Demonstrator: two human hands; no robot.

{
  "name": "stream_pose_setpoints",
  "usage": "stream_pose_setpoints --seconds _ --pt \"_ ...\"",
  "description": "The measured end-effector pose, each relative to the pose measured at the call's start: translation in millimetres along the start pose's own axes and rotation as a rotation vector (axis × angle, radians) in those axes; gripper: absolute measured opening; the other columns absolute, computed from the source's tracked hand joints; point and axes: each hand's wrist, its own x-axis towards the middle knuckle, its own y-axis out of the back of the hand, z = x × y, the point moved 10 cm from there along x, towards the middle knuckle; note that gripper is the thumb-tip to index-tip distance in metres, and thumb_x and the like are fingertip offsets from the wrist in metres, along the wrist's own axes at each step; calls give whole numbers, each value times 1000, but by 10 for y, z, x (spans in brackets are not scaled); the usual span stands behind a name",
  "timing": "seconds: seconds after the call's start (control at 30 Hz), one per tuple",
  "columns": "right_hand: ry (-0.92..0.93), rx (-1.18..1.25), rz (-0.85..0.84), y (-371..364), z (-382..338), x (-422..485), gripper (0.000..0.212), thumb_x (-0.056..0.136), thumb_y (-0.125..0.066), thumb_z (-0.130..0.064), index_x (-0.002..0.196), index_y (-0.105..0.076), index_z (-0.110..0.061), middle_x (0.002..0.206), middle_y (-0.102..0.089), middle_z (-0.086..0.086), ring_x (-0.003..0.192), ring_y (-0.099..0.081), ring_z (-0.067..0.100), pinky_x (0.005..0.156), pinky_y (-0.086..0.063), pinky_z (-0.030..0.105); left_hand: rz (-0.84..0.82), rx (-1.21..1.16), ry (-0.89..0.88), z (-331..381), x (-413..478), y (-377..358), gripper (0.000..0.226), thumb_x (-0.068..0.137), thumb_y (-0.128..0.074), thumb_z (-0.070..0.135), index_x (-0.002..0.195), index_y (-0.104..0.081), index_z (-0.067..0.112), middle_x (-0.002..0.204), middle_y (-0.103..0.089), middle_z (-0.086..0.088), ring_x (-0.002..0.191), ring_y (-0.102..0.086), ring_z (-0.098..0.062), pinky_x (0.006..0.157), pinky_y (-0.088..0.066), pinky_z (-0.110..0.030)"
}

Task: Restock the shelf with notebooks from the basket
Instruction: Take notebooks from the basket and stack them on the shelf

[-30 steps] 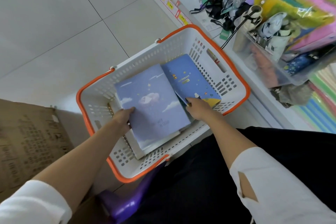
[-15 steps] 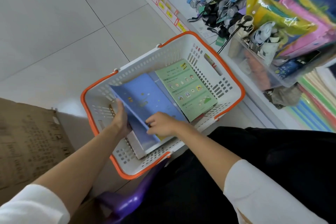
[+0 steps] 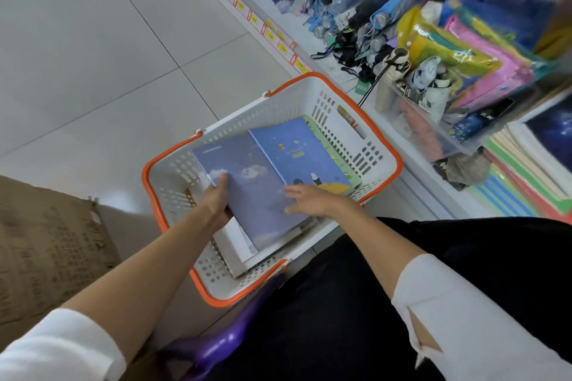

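Left hand (image 3: 216, 199): closed round the purple notebook (image 3: 257, 195) side.
Right hand (image 3: 311, 199): spread flat on that notebook.
Basket (image 3: 278, 107): filled with notebooks (image 3: 297, 151).

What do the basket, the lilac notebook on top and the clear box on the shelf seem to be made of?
The basket looks like moulded plastic: white slotted walls, orange rim, slight sheen. The lilac notebook has a printed paper or card cover, smooth with soft glare; lamination is unclear. The clear box is probably rigid transparent plastic: goods show through its wall.
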Motion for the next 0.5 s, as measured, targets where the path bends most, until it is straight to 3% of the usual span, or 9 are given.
stream_pose_setpoints --seconds 0.07,0.17,0.3,0.43,0.5 --pt "-13 -83 -11 -136 52 -38 67 96 -56 -15 154 -21 -21 159 -22 -1 142 -32 21 106 -36 32 -25 23 15 -7 -43 -55 49 99 -42 46 129 -55 8 124 -63 -10 91 -67 -20 68 -56 -34" --pt "43 -163 177 -44 58 -35 59 99 -49 -13 152 -25 -18 155 -30 7 120 -52 25 90 -46 33 -36 28 74 -90 -36 -42 63 95 -41 56 132 -53 7 129 -60 -13 108 -62 -29 81 -52 -41" --pt "0 -308 370 448 300 70 66 98 -54 -22 154 -19 -15 161 -13 9 144 -26 29 111 -34 46 -62 28 114 -146 -64 -11 67 95 -35 58 136 -50 8 134 -55 -14 117 -56 -31 90 -48 -43" --pt "-151 -379 333 561 602 223 82 94 -55 -45 154 -9 -13 162 6 12 150 1 28 116 -23 50 -67 10 145 -220 -14 -7 57 96 -31 60 114 -60 15 121 -61 -13 96 -62 -24 94 -46 -43" --pt "-170 -416 291 494 604 279 90 92 -56 -50 154 -5 -10 161 8 14 149 4 30 117 -22 49 -24 28 177 -273 21 29 58 96 -29 61 108 -61 15 110 -65 -10 91 -62 -22 97 -43 -43"
